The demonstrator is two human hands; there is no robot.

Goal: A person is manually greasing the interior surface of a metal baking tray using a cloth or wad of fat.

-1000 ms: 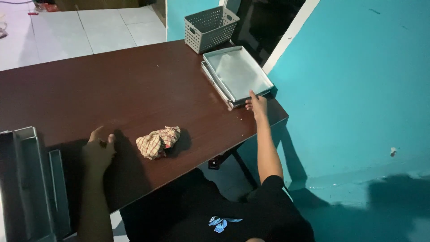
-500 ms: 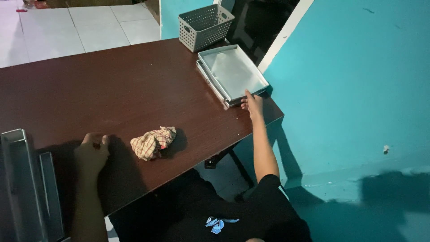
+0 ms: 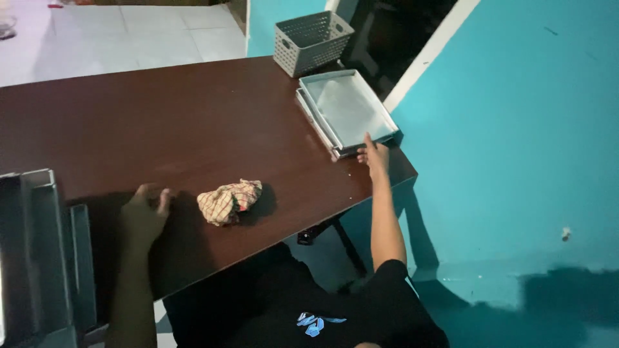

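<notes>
At the far left, a grey metal rack [image 3: 35, 258] of upright channels stands at the near edge of the dark brown desk [image 3: 161, 116]; it is only partly in frame. Just right of it, the left hand [image 3: 143, 216] rests flat on the desk, palm down, its grip loosely spread and holding nothing.

Just beside that hand, apart from it, lies a crumpled checked cloth [image 3: 229, 201] (cream with red and dark lines). It is bunched, not spread out, and neither hand touches it. Judged from this, any work with the cloth is not in progress at this moment.

Further right, at the far corner of the desk, stands a grey perforated plastic basket [image 3: 313, 40], rectangular, with no contents visible. Just beside it, nearer the person, a shallow grey rectangular tray [image 3: 348, 109] sits stacked on a second one of the same shape, slightly offset. The upper tray appears empty.

The right hand [image 3: 374, 154] reaches the near corner of the tray stack; its fingertips touch the rim. Whether the grip is pinching the rim or merely pressing against it cannot be told. The stack sits at the right end of the desk, close to the edge, so its handling appears only begun.

No labels, signs or packages are legible anywhere on the desk.
</notes>
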